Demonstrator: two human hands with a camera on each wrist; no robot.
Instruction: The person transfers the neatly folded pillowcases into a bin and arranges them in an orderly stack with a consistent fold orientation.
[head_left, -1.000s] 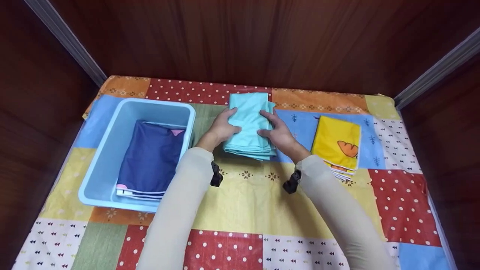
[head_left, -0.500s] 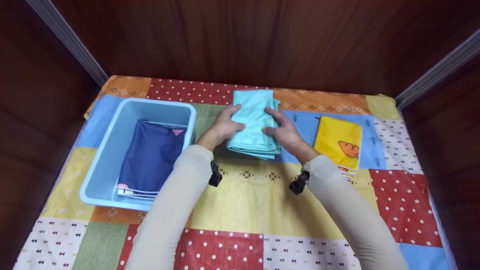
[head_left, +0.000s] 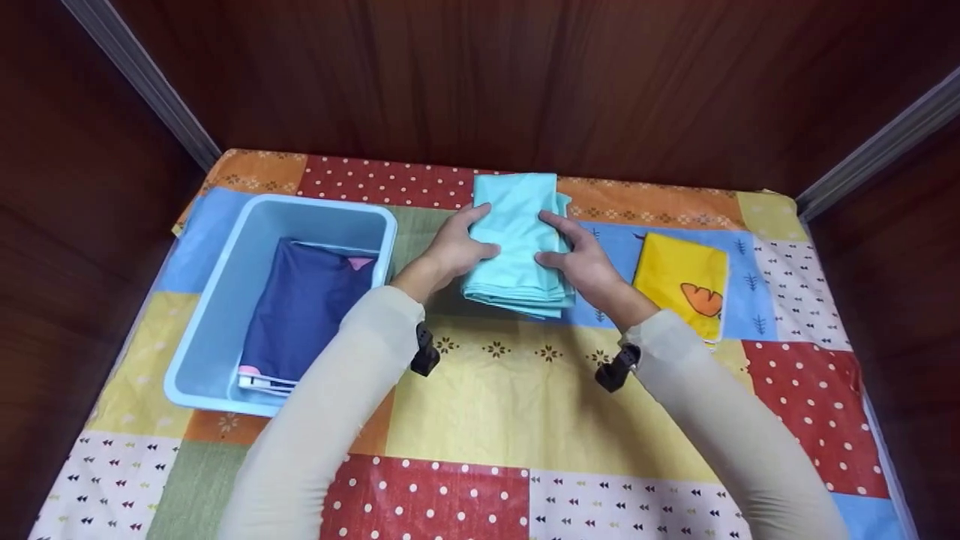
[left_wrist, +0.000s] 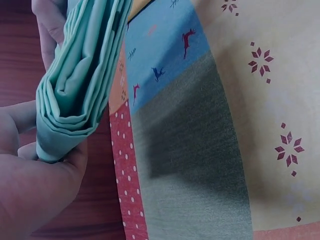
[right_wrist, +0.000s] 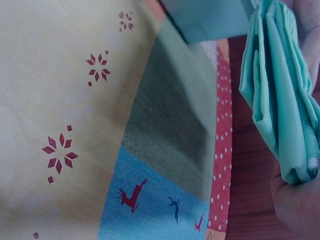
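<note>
A thick folded mint-green cloth [head_left: 517, 240] is held between both hands near the back of the table. My left hand [head_left: 454, 244] grips its left side, thumb on top and fingers under the fold. On the opposite side my right hand [head_left: 589, 266] grips it the same way. Stacked layers of the cloth [left_wrist: 62, 142] show end-on in the left wrist view, above the tabletop with a shadow below. The right wrist view shows the cloth's layered folds [right_wrist: 285, 90] pressed together, with fingers partly hidden behind them.
A light blue plastic bin [head_left: 184, 360] stands on the left, with a folded navy cloth [head_left: 307, 307] inside. To the right lies a folded yellow cloth [head_left: 675, 262] with a carrot print. Dark wooden panels [head_left: 487, 82] enclose the patchwork-covered table [head_left: 465, 397].
Both hands have moved the mint-green cloth slightly to the right and up in the head view, keeping hold of it. The right sleeve now covers more of the yellow cloth's lower edge.
</note>
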